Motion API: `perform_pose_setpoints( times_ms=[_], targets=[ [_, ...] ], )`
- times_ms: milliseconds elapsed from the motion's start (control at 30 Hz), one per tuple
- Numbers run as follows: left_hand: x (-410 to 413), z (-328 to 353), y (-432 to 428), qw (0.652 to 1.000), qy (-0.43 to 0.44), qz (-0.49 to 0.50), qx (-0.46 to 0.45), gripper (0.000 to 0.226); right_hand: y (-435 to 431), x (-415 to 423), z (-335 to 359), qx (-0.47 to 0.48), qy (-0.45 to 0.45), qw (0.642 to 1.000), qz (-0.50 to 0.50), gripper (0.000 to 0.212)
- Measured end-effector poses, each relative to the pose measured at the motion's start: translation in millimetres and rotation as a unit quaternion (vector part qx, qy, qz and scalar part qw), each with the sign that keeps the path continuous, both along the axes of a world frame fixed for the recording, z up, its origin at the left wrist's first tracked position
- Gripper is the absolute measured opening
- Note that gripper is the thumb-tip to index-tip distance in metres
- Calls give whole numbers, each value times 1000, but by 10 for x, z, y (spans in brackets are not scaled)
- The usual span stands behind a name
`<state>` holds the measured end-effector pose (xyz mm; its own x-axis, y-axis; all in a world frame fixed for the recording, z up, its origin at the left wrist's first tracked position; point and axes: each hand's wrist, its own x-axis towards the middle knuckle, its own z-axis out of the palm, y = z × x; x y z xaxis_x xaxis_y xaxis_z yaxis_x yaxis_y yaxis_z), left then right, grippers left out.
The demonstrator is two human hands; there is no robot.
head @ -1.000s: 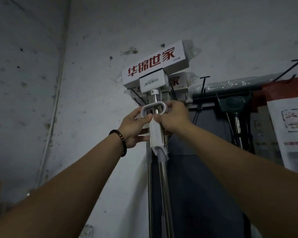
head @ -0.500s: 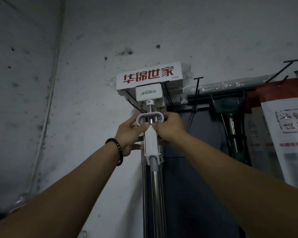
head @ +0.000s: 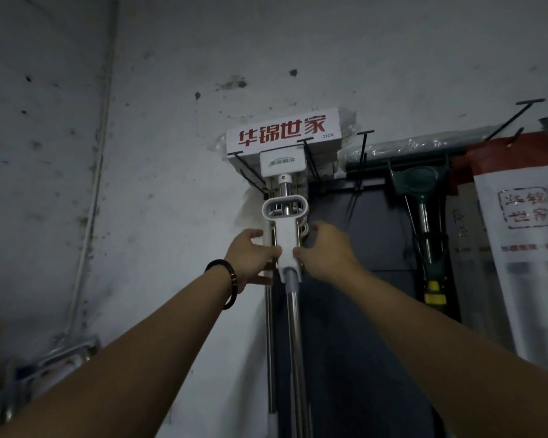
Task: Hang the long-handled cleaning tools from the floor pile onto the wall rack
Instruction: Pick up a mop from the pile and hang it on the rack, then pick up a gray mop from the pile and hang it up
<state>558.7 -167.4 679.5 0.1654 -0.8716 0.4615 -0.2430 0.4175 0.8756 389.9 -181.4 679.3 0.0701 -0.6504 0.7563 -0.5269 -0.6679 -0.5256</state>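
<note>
A mop hangs head-up against the wall, its boxed white head (head: 282,134) printed with red characters and resting among the black prongs of the wall rack (head: 364,153). Below the head are a white sliding grip with an oval loop (head: 285,210) and a steel pole (head: 293,327) running down. My left hand (head: 250,257) holds the grip's left side, thumb on its front. My right hand (head: 326,251) presses its thumb on the right edge, fingers loosely curled behind. A second steel pole (head: 270,343) hangs just behind.
A green-headed tool (head: 419,181) with a steel handle hangs on the rack to the right. Further right is a white bag with red print (head: 525,248). Dark panelling (head: 361,279) lies behind the poles. Blurred metal items (head: 60,355) sit at lower left.
Both hands have slid down from the oval loop to the lower body of the white grip. The mop head has settled level among the rack prongs.
</note>
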Motion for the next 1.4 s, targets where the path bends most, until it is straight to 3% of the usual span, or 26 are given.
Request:
perform_pose_setpoints(
  times_ms=[133,233,300,400,500,667,867,1000,1067,1267,1400],
  targets=[
    [-44,-531,365,998,-42,9,39,46,277,-64,-525,46,-32,998,14,29],
    [-100,-1032,707,997,-43,-28,66,29,479,-114,-1079,105,-58,992,33,9],
    [-149,-1401,1030,992,-21,-64,105,23,674,-158,-1576,144,-64,987,42,8],
    [-154,-1954,1410,979,29,-122,160,21,1033,-272,-2328,207,-4,977,47,10],
    [-145,-2784,1744,964,22,-134,228,21,1540,-467,-3189,287,34,957,40,7],
    [-351,-4292,2291,925,49,-132,353,19,2250,-905,-4532,449,-64,891,14,21],
    [-777,-5478,2956,870,70,-129,471,14,2871,-1422,-5591,573,-120,810,-16,13],
    [-1087,-5882,3198,848,79,-124,509,17,2927,-1752,-6268,690,-169,703,-32,18],
    [-1235,-6052,3214,840,88,-127,519,19,2913,-1926,-6520,721,-155,674,-39,19],
    [-1914,-6431,2930,826,110,-83,546,20,2415,-2521,-6838,714,-147,683,-53,17],
    [-2492,-6558,2621,812,141,-77,561,12,1777,-2860,-6694,703,-146,695,-41,17]
  ],
)
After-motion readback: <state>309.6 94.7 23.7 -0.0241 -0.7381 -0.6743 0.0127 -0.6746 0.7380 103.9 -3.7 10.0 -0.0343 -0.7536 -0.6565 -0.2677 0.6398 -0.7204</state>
